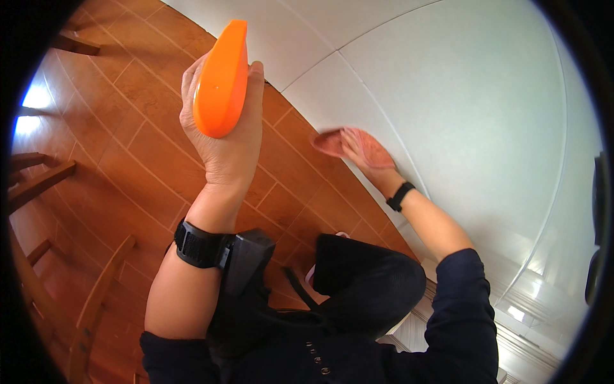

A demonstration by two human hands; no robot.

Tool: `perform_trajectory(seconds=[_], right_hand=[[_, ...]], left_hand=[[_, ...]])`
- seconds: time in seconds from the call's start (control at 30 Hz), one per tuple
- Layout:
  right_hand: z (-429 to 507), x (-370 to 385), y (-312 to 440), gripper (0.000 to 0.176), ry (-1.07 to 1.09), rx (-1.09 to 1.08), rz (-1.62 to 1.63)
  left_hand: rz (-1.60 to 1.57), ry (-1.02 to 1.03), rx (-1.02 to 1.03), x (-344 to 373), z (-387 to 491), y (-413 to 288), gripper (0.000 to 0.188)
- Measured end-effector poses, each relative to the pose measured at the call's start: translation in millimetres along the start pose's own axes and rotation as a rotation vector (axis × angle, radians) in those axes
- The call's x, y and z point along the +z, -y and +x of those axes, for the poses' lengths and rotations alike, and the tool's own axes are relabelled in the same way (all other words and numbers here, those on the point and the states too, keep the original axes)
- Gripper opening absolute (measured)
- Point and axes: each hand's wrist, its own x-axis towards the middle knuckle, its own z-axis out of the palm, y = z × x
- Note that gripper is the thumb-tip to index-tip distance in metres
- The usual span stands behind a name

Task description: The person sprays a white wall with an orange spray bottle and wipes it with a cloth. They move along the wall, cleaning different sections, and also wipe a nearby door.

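Note:
My left hand (230,156) is wrapped around an orange plastic object (220,91), seen from above, tapered at its far end; its lower part is hidden, so its exact kind cannot be told. To the right, my right hand (368,168) holds a pink cloth (376,148) at the edge of a white tiled surface (460,105). The fingers lie among the cloth's folds and are slightly blurred. Whether the cloth presses on the tiles is unclear.
Wood-look floor tiles (158,149) spread below and to the left. Curved wooden furniture parts (98,297) and wooden legs (43,185) stand at the left. My bent knee (374,283) is near the white surface's lower edge. Pale ribbed trim (518,341) shows at the lower right.

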Motion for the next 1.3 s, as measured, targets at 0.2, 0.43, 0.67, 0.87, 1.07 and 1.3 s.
perform_trajectory(seconds=[0.2, 0.43, 0.67, 0.87, 1.07, 1.3], right_hand=[[-26.9, 5.0, -29.6, 0.049, 0.104, 0.311, -0.376], [-137.0, -6.2, -69.1, 0.04, 0.307, 0.505, -0.803], [-1.0, 8.3, -17.1, 0.046, 0.16, 0.153, -0.646], [104.2, 46.8, -9.4, 0.053, 0.102, 0.234, -0.592], [20.2, 49.7, -92.1, 0.044, 0.123, 0.095, -1.037], [-66.9, 45.2, -132.1, 0.023, 0.102, 0.438, -0.791]], left_hand=[[-0.005, 0.007, -0.051, -1.2, -5.7, -3.5, 0.025], [0.0, -0.013, -0.073, -19.1, -3.2, -5.7, 0.025], [0.102, -0.057, 0.023, -10.1, -2.0, -8.1, 0.026], [-0.113, -0.064, -0.141, -13.2, -12.1, -18.1, 0.024], [0.026, -0.065, -0.065, -11.9, -14.3, -19.8, 0.022], [0.077, -0.052, -0.021, -6.9, -8.4, -17.2, 0.024]])
